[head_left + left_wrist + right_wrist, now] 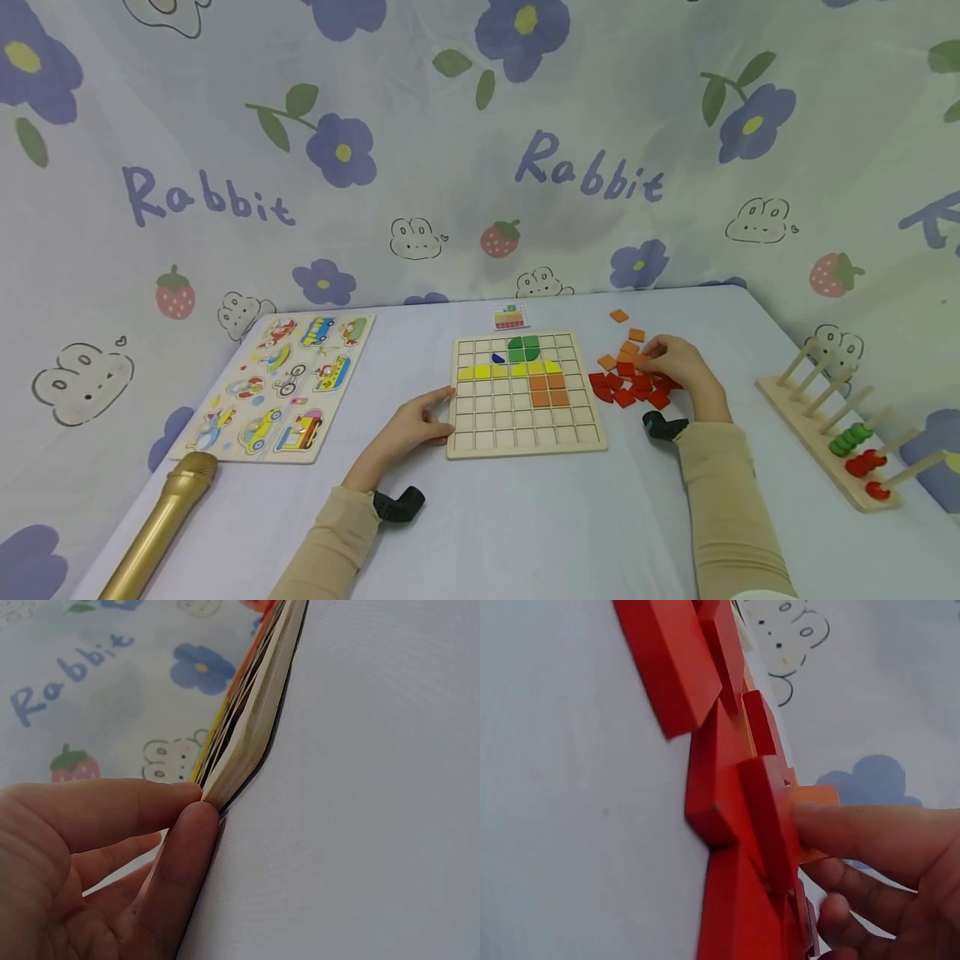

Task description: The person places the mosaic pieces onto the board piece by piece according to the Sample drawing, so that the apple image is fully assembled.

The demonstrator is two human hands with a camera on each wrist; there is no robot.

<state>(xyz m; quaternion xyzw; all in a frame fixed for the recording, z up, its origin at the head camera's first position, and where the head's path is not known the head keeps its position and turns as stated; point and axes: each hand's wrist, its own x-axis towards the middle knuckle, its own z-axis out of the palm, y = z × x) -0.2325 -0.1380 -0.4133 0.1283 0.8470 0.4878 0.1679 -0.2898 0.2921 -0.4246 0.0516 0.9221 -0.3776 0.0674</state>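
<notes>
A wooden grid board [525,452] lies flat at mid-table. Yellow pieces run across one of its rows, with green pieces and a small blue one above and an orange block below. At its left edge is my left hand [411,427]; in the left wrist view its thumb and forefinger pinch the board's side [251,742]. To the right lies a loose pile of red tiles [622,398] and orange tiles [607,362]. Over that pile my right hand [681,371] pinches an orange tile [821,796], partly hidden by the thumb in the right wrist view.
A small pattern card [511,317] lies behind the board. To the left are a picture puzzle board [262,450] and a gold microphone [161,525]. A wooden peg rack [817,442] with green and red beads stands at far right. Patterned cloth hangs behind.
</notes>
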